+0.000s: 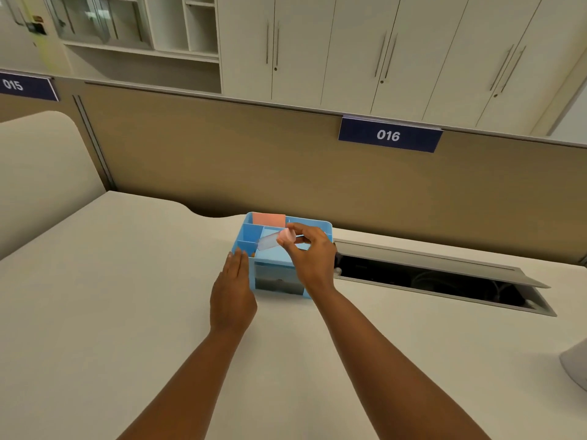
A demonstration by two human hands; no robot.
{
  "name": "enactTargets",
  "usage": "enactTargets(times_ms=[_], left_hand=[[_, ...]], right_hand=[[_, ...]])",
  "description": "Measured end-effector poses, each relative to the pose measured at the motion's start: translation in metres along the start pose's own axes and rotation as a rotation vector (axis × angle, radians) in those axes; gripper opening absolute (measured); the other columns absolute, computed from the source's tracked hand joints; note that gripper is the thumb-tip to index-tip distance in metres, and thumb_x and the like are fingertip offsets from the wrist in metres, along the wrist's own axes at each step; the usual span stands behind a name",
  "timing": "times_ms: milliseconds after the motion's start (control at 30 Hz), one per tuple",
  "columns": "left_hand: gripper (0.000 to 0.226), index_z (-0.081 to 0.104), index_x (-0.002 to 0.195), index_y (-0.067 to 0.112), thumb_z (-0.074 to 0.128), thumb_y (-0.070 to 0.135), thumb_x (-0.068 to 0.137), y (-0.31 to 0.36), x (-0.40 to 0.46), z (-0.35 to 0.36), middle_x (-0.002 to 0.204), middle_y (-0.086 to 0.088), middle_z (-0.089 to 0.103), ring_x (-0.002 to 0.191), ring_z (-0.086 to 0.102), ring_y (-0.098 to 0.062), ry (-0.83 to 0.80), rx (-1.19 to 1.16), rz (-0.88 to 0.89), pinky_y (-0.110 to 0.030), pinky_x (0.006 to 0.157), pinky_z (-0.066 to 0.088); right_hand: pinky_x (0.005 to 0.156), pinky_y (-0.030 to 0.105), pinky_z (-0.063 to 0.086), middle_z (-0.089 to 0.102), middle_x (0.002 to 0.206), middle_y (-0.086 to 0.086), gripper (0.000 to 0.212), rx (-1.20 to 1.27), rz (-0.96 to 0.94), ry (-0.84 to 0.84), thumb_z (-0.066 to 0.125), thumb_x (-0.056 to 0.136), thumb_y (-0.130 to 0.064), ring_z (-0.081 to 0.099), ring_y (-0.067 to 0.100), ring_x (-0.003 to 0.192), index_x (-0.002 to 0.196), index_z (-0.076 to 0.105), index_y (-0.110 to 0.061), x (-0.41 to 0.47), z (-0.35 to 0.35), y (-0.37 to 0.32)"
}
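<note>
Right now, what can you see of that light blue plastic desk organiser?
The light blue plastic desk organiser stands on the pale desk. Its open top is split into compartments; a pink pad stands in the rear one. A darker panel fills its lower front. The left hand lies flat against its left side; the right hand holds a clear pink-capped tube over it.

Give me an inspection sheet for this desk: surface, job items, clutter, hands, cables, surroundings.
Surface: pale desk.
Job's things: blue organizer on desk; pink-capped tube held over it; pink pad in back compartment.
Clutter: pale object, cut off at right edge.
Hands: left hand flat beside organizer; right hand pinches tube.
Cables: open hatch in desk, contents too dark.
Surroundings: divider with sign 016; cabinets behind.
</note>
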State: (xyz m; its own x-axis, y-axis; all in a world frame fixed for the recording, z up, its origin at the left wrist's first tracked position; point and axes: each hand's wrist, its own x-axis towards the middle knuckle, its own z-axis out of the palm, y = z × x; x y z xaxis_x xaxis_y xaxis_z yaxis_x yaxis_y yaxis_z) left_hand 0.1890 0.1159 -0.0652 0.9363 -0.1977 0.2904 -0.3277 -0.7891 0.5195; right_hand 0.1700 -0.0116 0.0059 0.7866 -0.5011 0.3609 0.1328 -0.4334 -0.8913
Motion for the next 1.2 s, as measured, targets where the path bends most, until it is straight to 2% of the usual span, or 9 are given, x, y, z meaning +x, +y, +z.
enactTargets(times_ms=[133,267,400,467,633,767,867,1067,1200], left_hand=[[0.065,0.023,0.14,0.005,0.055,0.002,0.084,-0.003,-0.001,0.003,0.151,-0.012,0.029,0.139,0.028,-0.026,0.047,-0.085,0.026,-0.035,0.108,0.033],[0.063,0.028,0.139,0.004,0.058,0.005,0.083,-0.005,0.0,0.007,0.148,-0.014,0.034,0.135,0.036,-0.028,0.08,-0.105,0.029,-0.035,0.106,0.036],[0.065,0.024,0.14,0.008,0.056,0.004,0.084,-0.005,-0.001,0.008,0.15,-0.01,0.03,0.139,0.029,-0.026,0.079,-0.149,0.027,-0.035,0.107,0.034],[0.066,0.022,0.141,0.009,0.055,0.002,0.084,-0.006,-0.001,0.009,0.152,-0.008,0.027,0.141,0.024,-0.024,0.075,-0.161,0.03,-0.034,0.108,0.032],[0.061,0.024,0.14,0.008,0.051,0.0,0.086,-0.006,-0.001,0.012,0.152,-0.01,0.025,0.141,0.019,-0.02,0.106,-0.214,0.031,-0.032,0.11,0.027],[0.061,0.021,0.139,0.007,0.051,0.001,0.087,-0.005,-0.002,0.013,0.152,-0.01,0.024,0.135,0.01,-0.009,0.133,-0.221,0.065,-0.03,0.11,0.024],[0.061,0.024,0.139,0.006,0.051,-0.004,0.085,-0.006,-0.001,0.012,0.151,-0.011,0.025,0.138,0.013,-0.014,0.126,-0.201,0.072,-0.035,0.111,0.027],[0.067,0.021,0.14,0.009,0.053,-0.005,0.083,-0.006,-0.001,0.011,0.153,-0.008,0.022,0.142,0.016,-0.021,0.09,-0.189,0.038,-0.03,0.11,0.026],[0.074,0.011,0.143,0.011,0.055,0.001,0.084,-0.003,0.001,0.004,0.156,-0.005,0.013,0.144,0.01,-0.02,-0.004,-0.109,0.019,-0.029,0.111,0.027]], right_hand=[[0.063,0.006,0.042,0.065,0.106,0.01,0.029,0.0,-0.014,-0.012,0.067,0.078,-0.027,0.057,0.013,0.088,0.103,0.065,-0.014,0.005,0.021,0.003],[0.064,0.003,0.045,0.064,0.11,0.009,0.031,-0.039,-0.06,-0.074,0.065,0.08,-0.025,0.056,0.011,0.091,0.107,0.059,-0.014,0.007,0.037,0.007],[0.083,0.031,0.054,0.064,0.111,0.01,0.027,-0.125,-0.08,-0.164,0.065,0.08,-0.026,0.06,0.019,0.098,0.103,0.058,-0.014,0.006,0.044,0.015],[0.088,0.037,0.053,0.064,0.112,0.009,0.026,-0.128,-0.045,-0.182,0.065,0.08,-0.027,0.059,0.02,0.099,0.102,0.059,-0.015,0.005,0.046,0.018],[0.09,0.036,0.051,0.065,0.112,0.012,0.024,-0.124,-0.028,-0.229,0.061,0.082,-0.027,0.06,0.022,0.099,0.101,0.062,-0.011,0.003,0.056,0.02],[0.1,0.038,0.045,0.064,0.116,0.013,0.026,-0.193,-0.008,-0.287,0.054,0.087,-0.023,0.057,0.024,0.105,0.107,0.061,-0.009,0.003,0.06,0.024],[0.098,0.032,0.044,0.065,0.115,0.013,0.026,-0.184,-0.006,-0.244,0.053,0.087,-0.022,0.058,0.023,0.105,0.107,0.061,-0.007,0.001,0.057,0.025],[0.095,0.031,0.046,0.066,0.114,0.009,0.025,-0.2,-0.009,-0.175,0.052,0.088,-0.025,0.058,0.019,0.104,0.106,0.062,-0.01,-0.001,0.041,0.024],[0.089,0.026,0.045,0.067,0.112,0.007,0.024,-0.28,-0.062,-0.141,0.049,0.09,-0.024,0.058,0.017,0.102,0.105,0.063,-0.012,-0.003,0.019,0.021]])
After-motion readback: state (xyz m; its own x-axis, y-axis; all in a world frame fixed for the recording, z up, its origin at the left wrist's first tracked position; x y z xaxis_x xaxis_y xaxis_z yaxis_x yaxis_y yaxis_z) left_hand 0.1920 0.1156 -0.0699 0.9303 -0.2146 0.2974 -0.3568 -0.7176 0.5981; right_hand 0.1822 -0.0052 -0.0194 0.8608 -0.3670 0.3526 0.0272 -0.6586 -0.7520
